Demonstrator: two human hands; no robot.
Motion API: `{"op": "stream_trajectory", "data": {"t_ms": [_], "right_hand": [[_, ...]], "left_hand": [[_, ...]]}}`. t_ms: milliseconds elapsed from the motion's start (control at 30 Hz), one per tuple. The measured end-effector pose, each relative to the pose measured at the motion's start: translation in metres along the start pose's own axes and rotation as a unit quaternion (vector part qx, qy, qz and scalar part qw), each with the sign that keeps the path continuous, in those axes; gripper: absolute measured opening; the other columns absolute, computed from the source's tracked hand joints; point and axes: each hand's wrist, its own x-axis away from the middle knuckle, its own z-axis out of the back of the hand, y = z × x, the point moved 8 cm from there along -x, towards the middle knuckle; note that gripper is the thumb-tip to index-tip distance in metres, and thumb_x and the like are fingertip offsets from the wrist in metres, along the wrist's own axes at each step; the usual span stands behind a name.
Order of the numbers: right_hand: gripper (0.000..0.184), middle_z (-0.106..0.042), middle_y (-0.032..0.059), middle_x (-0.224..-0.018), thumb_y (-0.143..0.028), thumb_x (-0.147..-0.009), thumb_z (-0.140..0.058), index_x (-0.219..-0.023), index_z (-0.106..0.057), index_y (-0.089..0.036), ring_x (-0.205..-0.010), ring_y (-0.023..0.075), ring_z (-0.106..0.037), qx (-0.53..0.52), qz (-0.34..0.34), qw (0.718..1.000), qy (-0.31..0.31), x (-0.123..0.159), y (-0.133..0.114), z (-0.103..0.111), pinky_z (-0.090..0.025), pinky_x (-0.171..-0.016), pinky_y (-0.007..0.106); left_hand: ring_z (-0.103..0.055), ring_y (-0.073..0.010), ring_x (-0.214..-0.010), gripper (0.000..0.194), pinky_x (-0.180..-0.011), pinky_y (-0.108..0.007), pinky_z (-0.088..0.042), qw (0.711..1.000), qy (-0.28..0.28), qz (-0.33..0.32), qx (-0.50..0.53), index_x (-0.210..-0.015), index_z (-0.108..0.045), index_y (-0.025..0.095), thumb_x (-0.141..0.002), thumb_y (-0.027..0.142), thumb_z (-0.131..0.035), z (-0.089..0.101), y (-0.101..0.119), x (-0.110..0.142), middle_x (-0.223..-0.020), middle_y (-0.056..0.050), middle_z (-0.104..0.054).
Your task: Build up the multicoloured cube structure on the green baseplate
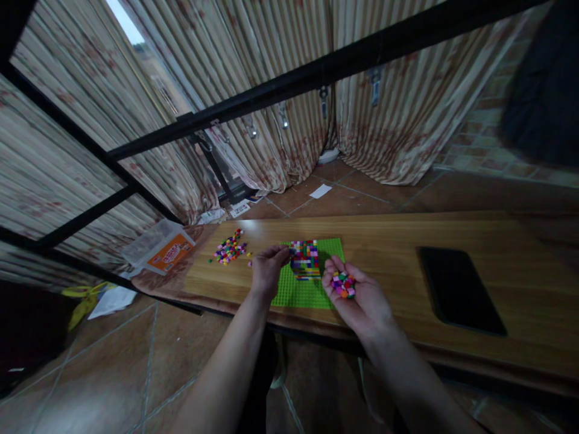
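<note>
A multicoloured block of small toy bricks stands on a green studded baseplate. My left hand is at the block's upper left corner, thumb and fingers pinched together. Whatever is between those fingertips is too small to make out. Over the baseplate's right side, my right hand is turned palm up and cupped around a heap of loose bricks in pink, orange, purple and other colours. More loose bricks lie scattered on the wooden tabletop, left of the baseplate.
A black tablet-like slab lies on the tabletop at the right. At the left end stands a clear plastic box with an orange label. A dark metal rail with hanging clips crosses in front of the curtains.
</note>
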Motion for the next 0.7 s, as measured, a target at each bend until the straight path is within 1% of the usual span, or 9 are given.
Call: {"op": "stream_trajectory", "data": {"t_ms": [100, 200, 400, 567, 700], "right_hand": [[0.021, -0.065, 0.0069, -0.079, -0.014, -0.093, -0.042, -0.092, -0.063, -0.012, -0.065, 0.01, -0.063, 0.001, 0.0, 1.0, -0.006, 0.0, 0.0, 0.0, -0.057, -0.055, 0.018], [0.021, -0.066, 0.0066, -0.08, -0.014, -0.093, -0.042, -0.092, -0.063, -0.013, -0.065, 0.0101, -0.063, 0.002, 0.003, 1.0, -0.012, 0.0, 0.0, -0.001, -0.058, -0.055, 0.019], [0.022, -0.066, 0.0061, -0.079, -0.014, -0.094, -0.041, -0.09, -0.063, -0.012, -0.062, 0.0091, -0.062, 0.007, 0.001, 1.0, -0.013, 0.0, 0.0, -0.001, -0.057, -0.054, 0.018], [0.02, -0.066, 0.0073, -0.079, -0.013, -0.092, -0.043, -0.09, -0.063, -0.011, -0.062, 0.0096, -0.062, 0.008, 0.007, 1.0, -0.019, -0.002, 0.0, 0.001, -0.057, -0.054, 0.018], [0.02, -0.067, 0.0068, -0.08, -0.013, -0.092, -0.043, -0.091, -0.063, -0.012, -0.062, 0.0095, -0.062, 0.006, 0.006, 1.0, -0.022, -0.003, 0.001, 0.001, -0.057, -0.054, 0.018]], "left_hand": [[-0.057, -0.0091, -0.061, 0.019, -0.064, -0.022, -0.045, 1.0, 0.0, -0.005, -0.023, -0.063, -0.07, 0.014, -0.053, 0.027, -0.08, -0.002, 0.0, -0.003, -0.063, 0.0, -0.065], [-0.053, -0.0082, -0.058, 0.02, -0.057, -0.021, -0.04, 0.999, 0.012, -0.009, -0.045, -0.065, -0.071, 0.014, -0.053, 0.027, -0.08, 0.001, -0.002, -0.005, -0.062, 0.001, -0.064], [-0.047, -0.0065, -0.056, 0.023, -0.054, -0.019, -0.033, 0.998, 0.039, -0.01, -0.042, -0.068, -0.072, 0.015, -0.054, 0.031, -0.079, 0.007, -0.01, -0.002, -0.063, 0.001, -0.064], [-0.048, -0.0072, -0.056, 0.022, -0.054, -0.02, -0.032, 0.999, 0.045, -0.014, -0.027, -0.067, -0.07, 0.015, -0.055, 0.032, -0.078, 0.004, -0.013, 0.001, -0.063, 0.001, -0.063], [-0.051, -0.0078, -0.057, 0.02, -0.056, -0.021, -0.035, 0.998, 0.053, -0.027, -0.013, -0.066, -0.069, 0.015, -0.056, 0.03, -0.077, -0.002, -0.011, 0.002, -0.063, 0.003, -0.063]]}}
